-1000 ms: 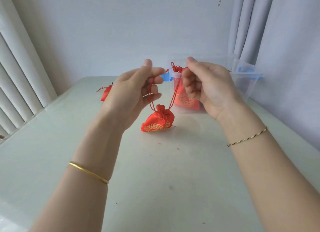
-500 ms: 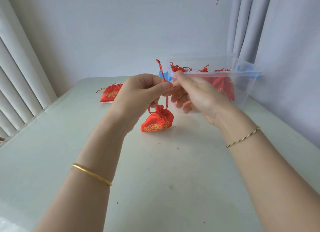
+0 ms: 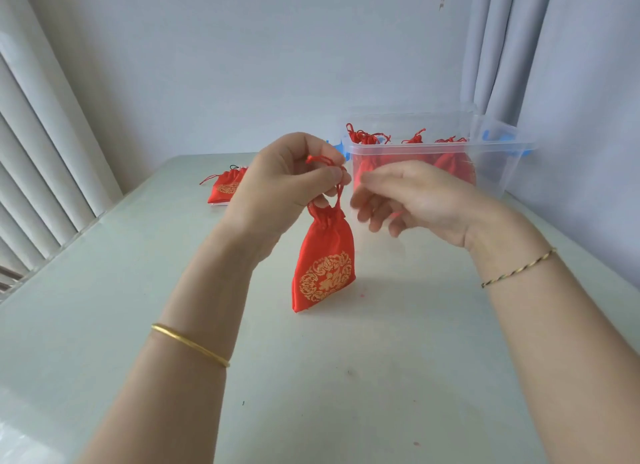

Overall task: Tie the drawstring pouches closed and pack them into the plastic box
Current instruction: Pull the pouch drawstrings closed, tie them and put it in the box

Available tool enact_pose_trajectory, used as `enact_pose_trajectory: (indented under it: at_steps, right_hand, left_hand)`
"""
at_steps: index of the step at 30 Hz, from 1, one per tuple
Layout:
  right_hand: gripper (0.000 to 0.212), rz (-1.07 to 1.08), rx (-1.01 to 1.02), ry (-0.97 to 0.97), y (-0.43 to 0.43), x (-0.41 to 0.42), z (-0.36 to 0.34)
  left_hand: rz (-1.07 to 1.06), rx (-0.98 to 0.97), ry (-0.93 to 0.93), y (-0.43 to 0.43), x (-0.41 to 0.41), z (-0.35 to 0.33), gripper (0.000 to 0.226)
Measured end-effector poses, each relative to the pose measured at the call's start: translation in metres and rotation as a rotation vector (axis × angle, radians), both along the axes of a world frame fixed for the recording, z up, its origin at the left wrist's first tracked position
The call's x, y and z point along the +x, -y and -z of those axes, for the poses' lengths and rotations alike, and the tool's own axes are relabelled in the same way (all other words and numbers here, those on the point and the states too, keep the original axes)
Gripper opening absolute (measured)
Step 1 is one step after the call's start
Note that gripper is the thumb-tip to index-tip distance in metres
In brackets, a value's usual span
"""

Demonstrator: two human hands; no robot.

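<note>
Red pouch (image 3: 323, 266) is hung at frame centre by its drawstring (image 3: 337, 195), pinched in the left hand (image 3: 287, 179), the right hand (image 3: 415, 200) spread loosely alongside, over a pale table (image 3: 381, 377); upper right, more pouches (image 3: 450, 162) are held in the clear plastic box (image 3: 491, 151) beside grey curtains (image 3: 502, 47).

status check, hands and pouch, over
Left hand pinches drawstring, pouch hanging below. Right hand open, blurred, beside it. Plastic box just behind, top open.

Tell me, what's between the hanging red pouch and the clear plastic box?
In the head view, the right hand, blurred, with loosely spread fingers, hovers between the pouch, which the left hand holds by its drawstring, and the plastic box.
</note>
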State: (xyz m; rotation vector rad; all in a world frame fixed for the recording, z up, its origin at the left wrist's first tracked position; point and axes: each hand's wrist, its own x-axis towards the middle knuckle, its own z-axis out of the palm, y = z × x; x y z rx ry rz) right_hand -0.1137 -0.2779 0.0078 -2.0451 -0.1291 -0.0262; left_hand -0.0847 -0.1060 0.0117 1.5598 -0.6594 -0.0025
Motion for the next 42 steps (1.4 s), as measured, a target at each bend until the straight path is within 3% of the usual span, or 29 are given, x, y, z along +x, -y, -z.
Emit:
enact_pose_trajectory:
  at_steps: [2, 6, 10, 14, 21, 27, 30, 33, 35, 38, 42]
  right_hand:
    - [0.027, 0.064, 0.120, 0.068, -0.001, 0.005, 0.004]
    - [0.022, -0.121, 0.383, 0.023, -0.017, 0.010, 0.012]
    - [0.028, -0.163, 0.431, 0.008, -0.019, 0.010, 0.012]
    - [0.022, -0.214, 0.475, 0.002, -0.021, 0.011, 0.012]
    - [0.016, -0.152, 0.470, 0.057, -0.018, 0.014, 0.016]
    - [0.029, 0.002, 0.540, 0.082, -0.012, 0.015, 0.013]
    - [0.030, 0.089, 0.711, 0.073, -0.012, 0.019, 0.015]
    - [0.032, 0.006, 1.066, 0.019, -0.017, 0.020, 0.017]
    - [0.032, -0.018, 1.190, -0.011, -0.016, 0.021, 0.018]
    - [0.033, 0.121, 0.961, -0.050, -0.010, 0.022, 0.021]
    - [0.034, 0.254, 0.663, -0.068, -0.010, 0.026, 0.031]
  left_hand:
    - [0.033, 0.121, 0.120, -0.003, -0.001, -0.001, 0.025]
    - [-0.125, 0.313, 0.510, -0.001, 0.001, 0.004, 0.040]
    - [-0.337, 0.328, 0.729, -0.002, 0.006, 0.007, 0.036]
    - [-0.396, 0.270, 0.807, 0.001, 0.008, 0.010, 0.041]
    - [-0.372, 0.119, 0.662, 0.002, 0.009, 0.012, 0.036]
    - [-0.265, 0.020, 0.304, -0.002, 0.015, 0.013, 0.016]
    - [-0.299, 0.059, 0.170, -0.009, 0.023, 0.017, 0.019]
    - [-0.357, 0.082, 0.008, -0.010, 0.026, 0.024, 0.026]
    - [-0.385, 0.066, -0.100, -0.011, 0.029, 0.027, 0.027]
    - [-0.393, -0.067, -0.234, -0.015, 0.035, 0.028, 0.023]
    - [-0.248, -0.256, -0.351, -0.010, 0.023, 0.021, 0.058]
